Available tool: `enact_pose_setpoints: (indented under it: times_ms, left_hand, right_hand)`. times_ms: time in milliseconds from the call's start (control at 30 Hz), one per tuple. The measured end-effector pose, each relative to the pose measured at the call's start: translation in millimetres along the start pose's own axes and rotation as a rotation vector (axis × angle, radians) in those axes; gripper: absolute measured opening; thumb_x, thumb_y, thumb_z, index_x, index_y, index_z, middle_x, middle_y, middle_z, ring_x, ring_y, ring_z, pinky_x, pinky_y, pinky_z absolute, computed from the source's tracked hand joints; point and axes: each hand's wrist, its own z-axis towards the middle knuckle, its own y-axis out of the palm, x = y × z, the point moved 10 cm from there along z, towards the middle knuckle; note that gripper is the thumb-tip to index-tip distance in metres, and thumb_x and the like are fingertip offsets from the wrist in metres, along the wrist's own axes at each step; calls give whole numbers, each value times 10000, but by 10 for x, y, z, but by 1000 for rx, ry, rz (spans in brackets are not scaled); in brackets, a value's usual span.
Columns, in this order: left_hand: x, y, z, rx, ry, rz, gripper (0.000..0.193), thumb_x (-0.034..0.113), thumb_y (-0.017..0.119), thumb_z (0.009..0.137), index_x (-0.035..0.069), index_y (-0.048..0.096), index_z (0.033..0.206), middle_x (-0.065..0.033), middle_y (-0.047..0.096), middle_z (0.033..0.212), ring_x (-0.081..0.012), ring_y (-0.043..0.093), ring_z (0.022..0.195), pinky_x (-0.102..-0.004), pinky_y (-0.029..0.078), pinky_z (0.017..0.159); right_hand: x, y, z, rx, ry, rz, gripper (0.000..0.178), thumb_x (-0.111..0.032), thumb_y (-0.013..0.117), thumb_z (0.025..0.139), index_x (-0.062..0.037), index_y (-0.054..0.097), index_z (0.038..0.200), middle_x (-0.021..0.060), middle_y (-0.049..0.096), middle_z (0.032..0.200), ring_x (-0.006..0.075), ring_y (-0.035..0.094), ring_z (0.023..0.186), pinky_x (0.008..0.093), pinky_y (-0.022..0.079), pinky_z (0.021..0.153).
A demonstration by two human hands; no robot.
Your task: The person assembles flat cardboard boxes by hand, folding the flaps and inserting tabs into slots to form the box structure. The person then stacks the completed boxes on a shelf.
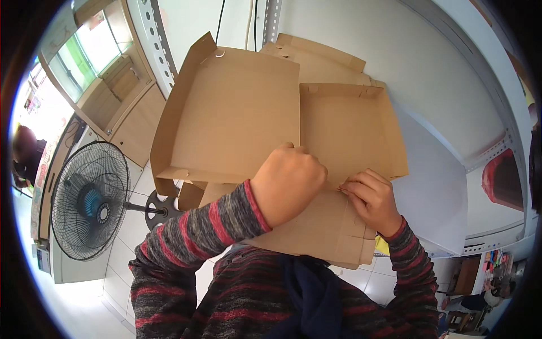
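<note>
Our cardboard box (353, 127) lies with shallow walls raised, on top of flat cardboard (293, 229), and we judge it light, dry to the grip and fairly stiff along its folds, though easily creased at thin edges. Our right hand (370, 198) pinches its near edge between thumb and fingers; our left hand (290, 179) is curled, fingertips hidden, so we cannot tell what it grips. We would best hold the folded walls near the corners.
</note>
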Motion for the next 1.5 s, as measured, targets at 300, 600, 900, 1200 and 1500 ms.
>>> enact_pose_setpoints:
  times_ms: [300, 600, 900, 1200, 1500]
  left_hand:
    - [-250, 69, -83, 16, -77, -323, 77, 109, 653, 735, 46, 615, 711, -104, 605, 677, -292, 607, 734, -406, 486, 710]
    - [-344, 56, -94, 30, -158, -354, 95, 115, 652, 743, 38, 613, 705, -120, 604, 683, -298, 604, 749, -411, 491, 703]
    - [55, -43, 183, 77, 89, -58, 90, 147, 641, 731, 80, 640, 671, -77, 628, 672, -214, 640, 746, -339, 482, 680]
    - [133, 21, 286, 54, 176, -117, 100, 139, 638, 734, 72, 637, 659, -79, 629, 600, -227, 657, 620, -335, 497, 666]
    - [63, 50, 290, 6, 204, -321, 128, 134, 684, 722, 31, 627, 672, -122, 629, 628, -293, 658, 667, -380, 509, 673]
  right_hand:
    - [125, -45, -81, 25, 9, 52, 120, 33, 682, 709, -20, 687, 816, 70, 645, 786, 231, 610, 688, 326, 489, 596]
    - [-7, -81, -123, 67, -128, -26, 157, 18, 697, 678, -22, 692, 829, 58, 639, 778, 216, 598, 672, 320, 478, 571]
    - [-376, -8, -122, 130, -379, -260, 135, -39, 737, 691, -29, 681, 814, 51, 624, 779, 192, 606, 700, 314, 476, 551]
    - [-505, 14, -163, 135, -453, -365, 136, -62, 702, 704, -11, 683, 828, 61, 638, 811, 196, 612, 735, 309, 508, 590]
    - [-532, 30, -192, 129, -448, -403, 140, -53, 695, 707, -7, 691, 840, 71, 643, 821, 197, 612, 760, 314, 511, 628]
